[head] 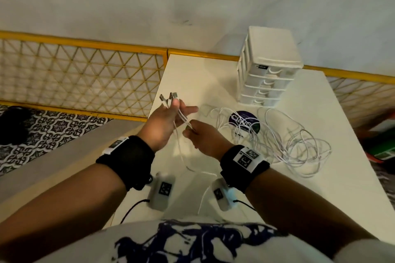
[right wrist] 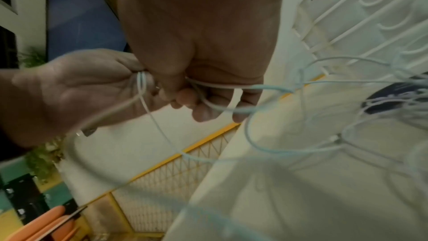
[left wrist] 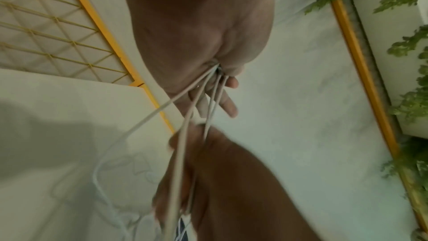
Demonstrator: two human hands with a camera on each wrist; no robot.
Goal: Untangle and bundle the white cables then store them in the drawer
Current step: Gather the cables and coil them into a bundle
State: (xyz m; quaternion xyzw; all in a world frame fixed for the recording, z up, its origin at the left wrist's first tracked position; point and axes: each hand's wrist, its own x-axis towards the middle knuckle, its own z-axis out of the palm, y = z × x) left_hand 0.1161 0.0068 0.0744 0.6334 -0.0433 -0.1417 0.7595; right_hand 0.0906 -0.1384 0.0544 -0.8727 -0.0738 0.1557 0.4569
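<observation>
My left hand [head: 171, 113] is raised over the white table's [head: 320, 188] left part and pinches several white cables [head: 181, 121] between thumb and palm; their USB plugs [head: 168, 97] stick up above the thumb. Its other fingers [left wrist: 228, 104] stretch out. Just to its right, my right hand [head: 198, 134] grips the same strands a little lower, fingers [right wrist: 203, 113] curled round them. The rest of the white cables lies as a tangled heap [head: 288, 141] on the table to the right. A small white drawer unit [head: 267, 70] with all drawers closed stands at the back.
A round dark sticker or disc [head: 244, 121] lies under the cable heap. A yellow lattice fence [head: 81, 77] runs behind and left of the table. Two white tagged devices [head: 162, 190] with black leads lie near the table's front edge. Patterned floor shows at left.
</observation>
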